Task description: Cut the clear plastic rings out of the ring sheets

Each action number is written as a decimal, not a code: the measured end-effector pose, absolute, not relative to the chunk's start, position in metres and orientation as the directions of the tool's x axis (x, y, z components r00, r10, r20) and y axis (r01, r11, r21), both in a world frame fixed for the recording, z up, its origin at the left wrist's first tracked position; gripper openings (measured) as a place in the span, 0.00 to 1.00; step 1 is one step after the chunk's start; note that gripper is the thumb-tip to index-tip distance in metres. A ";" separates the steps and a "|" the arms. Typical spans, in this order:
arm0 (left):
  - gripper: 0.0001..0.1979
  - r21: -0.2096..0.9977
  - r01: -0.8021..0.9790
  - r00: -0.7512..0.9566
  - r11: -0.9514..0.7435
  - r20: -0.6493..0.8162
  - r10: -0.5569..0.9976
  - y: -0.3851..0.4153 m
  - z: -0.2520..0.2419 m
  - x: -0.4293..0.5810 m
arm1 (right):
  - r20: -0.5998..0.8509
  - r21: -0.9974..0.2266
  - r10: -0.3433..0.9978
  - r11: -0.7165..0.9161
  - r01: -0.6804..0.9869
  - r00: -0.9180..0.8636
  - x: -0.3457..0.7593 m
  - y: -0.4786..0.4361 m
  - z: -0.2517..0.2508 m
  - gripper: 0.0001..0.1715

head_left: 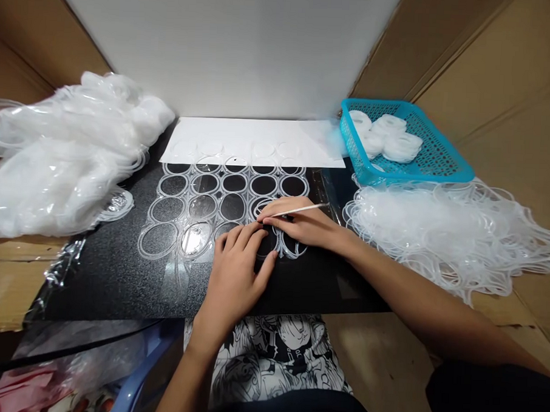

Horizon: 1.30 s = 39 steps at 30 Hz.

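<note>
A clear plastic sheet of oval rings (211, 197) lies on a black speckled mat (117, 272). My left hand (235, 271) rests flat on the sheet's near right part, fingers stretched out and pressing it down. My right hand (301, 222) is closed in a pinch on a thin white stick (302, 210), whose tip touches an oval right beside my left fingertips. The stick's other end points right.
A heap of clear plastic scrap (62, 160) sits at left, and a tangle of cut rings (447, 232) at right. A blue basket (441, 164) with white stacked pieces stands back right. White paper (255, 141) lies behind the sheet. Cardboard walls surround the area.
</note>
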<state>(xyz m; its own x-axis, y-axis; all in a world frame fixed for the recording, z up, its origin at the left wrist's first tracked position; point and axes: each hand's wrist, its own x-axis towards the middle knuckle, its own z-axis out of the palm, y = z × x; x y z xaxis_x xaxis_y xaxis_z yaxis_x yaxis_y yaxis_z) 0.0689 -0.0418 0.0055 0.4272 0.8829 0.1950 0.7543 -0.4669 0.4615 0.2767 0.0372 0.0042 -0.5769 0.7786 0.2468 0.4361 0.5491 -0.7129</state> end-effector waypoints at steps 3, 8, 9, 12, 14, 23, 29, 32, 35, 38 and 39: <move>0.15 0.445 0.765 0.435 -0.464 0.175 0.884 -0.042 0.006 0.070 | 0.298 -0.502 0.716 0.680 0.535 -0.631 0.275 0.041 0.005 0.13; 0.14 0.456 0.761 0.433 -0.461 0.172 0.885 -0.042 0.007 0.070 | 0.273 -0.478 0.724 0.674 0.563 -0.634 0.271 0.053 0.013 0.15; 0.14 0.463 0.756 0.433 -0.462 0.175 0.884 -0.042 0.006 0.069 | 0.265 -0.521 0.730 0.658 0.544 -0.630 0.271 0.054 0.013 0.15; 0.13 0.472 0.750 0.431 -0.464 0.184 0.883 -0.042 0.005 0.069 | 0.275 -0.519 0.763 0.630 0.578 -0.585 0.271 0.056 0.010 0.15; 0.13 0.467 0.752 0.432 -0.465 0.184 0.883 -0.042 0.005 0.068 | 0.318 -0.413 0.775 0.632 0.656 -0.546 0.272 0.056 0.010 0.14; 0.13 0.451 0.766 0.434 -0.459 0.164 0.886 -0.042 0.008 0.070 | 0.449 -0.191 0.838 0.428 0.884 -0.309 0.270 0.129 0.035 0.19; 0.13 0.466 0.756 0.419 -0.459 0.193 0.887 -0.042 0.004 0.067 | 0.467 -0.370 0.877 0.312 0.875 -0.116 0.296 0.163 0.034 0.23; 0.12 0.489 0.733 0.414 -0.473 0.231 0.880 -0.044 0.006 0.065 | 0.391 -0.499 0.884 0.438 0.747 -0.257 0.311 0.128 0.041 0.19; 0.10 0.452 0.733 0.392 -0.508 0.330 0.859 -0.048 0.011 0.068 | 0.222 -0.630 0.877 0.463 0.623 -0.427 0.322 0.077 0.045 0.13; 0.10 0.396 0.708 0.454 -0.584 0.378 0.807 -0.052 0.016 0.081 | 0.067 -0.736 0.876 0.367 0.569 -0.478 0.332 0.040 0.040 0.13; 0.11 0.388 0.690 0.491 -0.611 0.369 0.789 -0.054 0.018 0.087 | 0.033 -0.760 0.877 0.333 0.558 -0.479 0.335 0.033 0.037 0.13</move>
